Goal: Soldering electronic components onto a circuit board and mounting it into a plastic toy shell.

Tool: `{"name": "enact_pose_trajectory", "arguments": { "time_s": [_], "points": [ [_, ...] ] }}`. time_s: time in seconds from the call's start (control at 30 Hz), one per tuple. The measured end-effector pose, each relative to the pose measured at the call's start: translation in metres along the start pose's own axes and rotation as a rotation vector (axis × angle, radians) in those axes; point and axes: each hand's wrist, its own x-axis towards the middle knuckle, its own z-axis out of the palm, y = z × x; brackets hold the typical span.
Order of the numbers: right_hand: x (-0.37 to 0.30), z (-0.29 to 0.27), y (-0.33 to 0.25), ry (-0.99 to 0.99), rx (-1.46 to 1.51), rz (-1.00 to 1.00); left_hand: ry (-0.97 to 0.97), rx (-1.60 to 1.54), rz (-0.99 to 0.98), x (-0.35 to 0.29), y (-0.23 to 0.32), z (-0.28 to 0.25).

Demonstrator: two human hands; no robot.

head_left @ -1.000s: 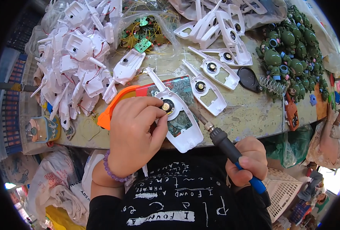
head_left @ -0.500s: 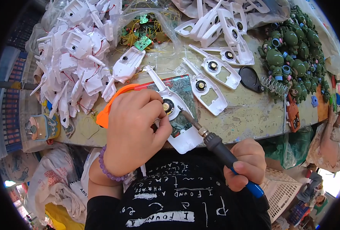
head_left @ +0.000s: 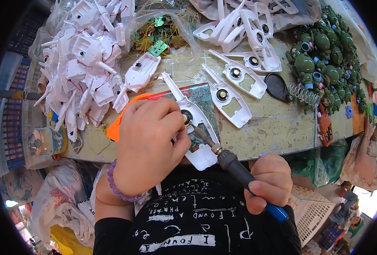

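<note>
My right hand (head_left: pixel 270 183) is wrapped around a soldering iron (head_left: pixel 235 166) with a dark grip and blue handle end. Its tip reaches the edge of a round black speaker with a gold centre (head_left: pixel 187 117), seated in a white plastic housing half (head_left: pixel 202 155). Over the left side of that housing, my left hand (head_left: pixel 152 138) is closed in a pinch. What its fingertips hold is hidden. The housing rests on a red-edged picture board (head_left: pixel 205 95), with an orange object (head_left: pixel 114 129) partly behind my left hand.
More white housings with speakers (head_left: pixel 235 74) lie to the right. A heap of white shells (head_left: pixel 88 55) fills the far left, beside wired green circuit boards (head_left: pixel 158 48). Green toy parts (head_left: pixel 320 55) pile up far right, near a coiled-spring iron stand (head_left: pixel 305 98) and black oval piece (head_left: pixel 277 87).
The soldering iron and my right hand have shifted slightly left, bringing the tip from the housing's right side to the speaker's edge. My left hand has barely moved.
</note>
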Motion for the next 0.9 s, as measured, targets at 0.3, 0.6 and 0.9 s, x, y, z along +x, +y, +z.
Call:
{"name": "enact_pose_trajectory", "arguments": {
  "time_s": [0.3, 0.6, 0.9],
  "points": [
    [0.014, -0.005, -0.005, -0.103, -0.044, 0.019, -0.021, 0.022, 0.027, 0.002, 0.001, -0.002],
    [-0.002, -0.005, 0.0, -0.023, -0.085, -0.063, -0.016, 0.026, 0.027, 0.001, 0.001, -0.001],
    [-0.021, -0.044, 0.007, 0.451, -0.694, 0.031, -0.016, -0.018, 0.082, 0.007, 0.002, 0.0]
  ]
}}
